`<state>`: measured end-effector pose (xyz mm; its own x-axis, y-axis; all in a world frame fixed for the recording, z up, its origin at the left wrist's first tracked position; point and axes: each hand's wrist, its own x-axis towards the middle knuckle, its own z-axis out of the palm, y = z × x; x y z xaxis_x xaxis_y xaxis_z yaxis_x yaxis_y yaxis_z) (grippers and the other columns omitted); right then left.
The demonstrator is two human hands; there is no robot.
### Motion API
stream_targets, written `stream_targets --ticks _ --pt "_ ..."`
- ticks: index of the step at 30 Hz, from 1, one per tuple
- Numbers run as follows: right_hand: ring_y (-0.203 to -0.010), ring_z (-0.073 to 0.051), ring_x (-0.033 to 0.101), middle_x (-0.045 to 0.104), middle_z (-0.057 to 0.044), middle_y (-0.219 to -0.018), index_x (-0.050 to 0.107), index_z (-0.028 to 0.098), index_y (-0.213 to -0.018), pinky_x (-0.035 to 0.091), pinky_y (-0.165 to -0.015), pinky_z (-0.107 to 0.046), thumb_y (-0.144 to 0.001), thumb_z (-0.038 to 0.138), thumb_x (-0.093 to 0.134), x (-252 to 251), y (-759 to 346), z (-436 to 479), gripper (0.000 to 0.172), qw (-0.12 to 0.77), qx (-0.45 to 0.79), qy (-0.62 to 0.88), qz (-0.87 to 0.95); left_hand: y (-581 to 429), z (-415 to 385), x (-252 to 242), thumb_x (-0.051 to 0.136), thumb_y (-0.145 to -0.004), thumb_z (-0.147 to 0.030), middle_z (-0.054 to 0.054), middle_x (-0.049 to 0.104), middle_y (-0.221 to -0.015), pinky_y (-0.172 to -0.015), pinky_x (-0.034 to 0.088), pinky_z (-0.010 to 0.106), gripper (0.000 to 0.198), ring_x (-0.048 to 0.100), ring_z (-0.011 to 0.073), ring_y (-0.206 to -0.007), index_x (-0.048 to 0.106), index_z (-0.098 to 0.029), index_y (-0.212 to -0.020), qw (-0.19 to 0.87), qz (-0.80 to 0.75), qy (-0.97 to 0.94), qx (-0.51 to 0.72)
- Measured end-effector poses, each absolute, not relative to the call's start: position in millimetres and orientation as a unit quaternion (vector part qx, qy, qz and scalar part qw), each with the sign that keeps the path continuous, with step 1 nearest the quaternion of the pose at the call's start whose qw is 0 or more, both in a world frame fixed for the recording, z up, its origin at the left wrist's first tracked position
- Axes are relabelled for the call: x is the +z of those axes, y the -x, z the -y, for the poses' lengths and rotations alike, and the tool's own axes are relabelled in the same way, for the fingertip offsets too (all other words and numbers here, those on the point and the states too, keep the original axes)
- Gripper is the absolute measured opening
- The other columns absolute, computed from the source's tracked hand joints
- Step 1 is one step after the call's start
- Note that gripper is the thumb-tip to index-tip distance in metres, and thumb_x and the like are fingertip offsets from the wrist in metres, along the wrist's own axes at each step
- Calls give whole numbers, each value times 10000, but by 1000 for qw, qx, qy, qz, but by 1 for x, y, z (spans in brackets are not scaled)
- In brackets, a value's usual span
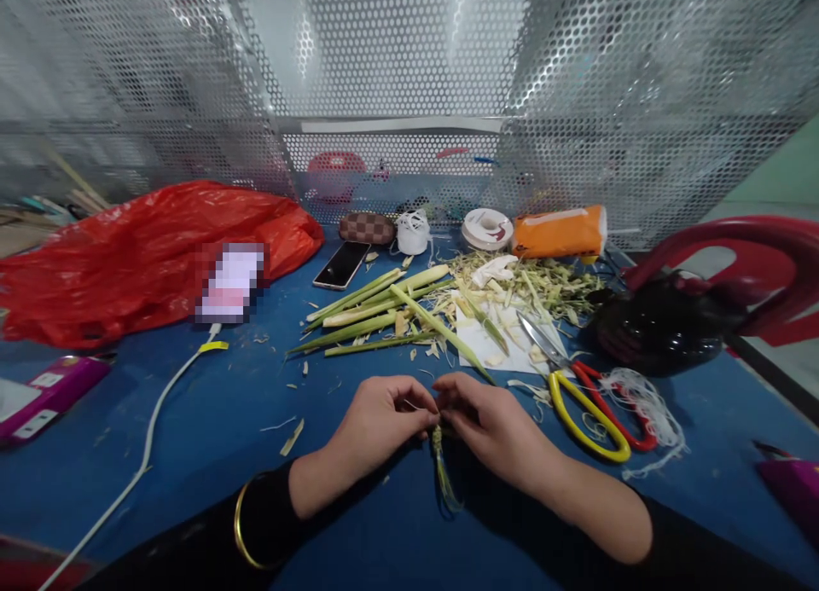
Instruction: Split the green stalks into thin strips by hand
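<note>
Close together over the blue table, my left hand and my right hand meet at their fingertips. Both are closed in a pinch at the top of a small braided piece of green plant strips. Its loose strands hang down below my fingers. The very spot between the fingertips is hidden. Just beyond my hands lie several green stalks, some peeled pale. To the right of my right hand rest scissors with one yellow and one red handle, beside a tangle of white thread.
Plant scraps lie around a white paper. Behind are a spool, an orange packet, a checked case and a dark phone. A red bag and a white cable are left; a black glossy object is right.
</note>
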<state>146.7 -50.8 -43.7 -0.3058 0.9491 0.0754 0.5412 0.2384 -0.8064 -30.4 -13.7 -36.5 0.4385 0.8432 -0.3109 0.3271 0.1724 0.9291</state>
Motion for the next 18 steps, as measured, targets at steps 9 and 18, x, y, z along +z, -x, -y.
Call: stream_targets --ticks 9,18 --pt "-816 -182 691 726 -41 -892 550 215 -1014 509 -673 -272 -847 118 480 -49 -146 51 205 310 324 518 728 34 21 -39 545 -798 -127 7 721 -826 -707 444 240 165 649 152 -762 681 -210 -838 294 -427 -826 223" --pt "-789 -179 676 722 -38 -884 578 209 -982 494 -660 -269 -856 128 499 -49 -144 52 169 300 320 526 729 36 24 -45 443 -909 -196 52 695 -811 -655 430 301 206 628 199 -748 644 -178 -866 28 -346 -922 171"
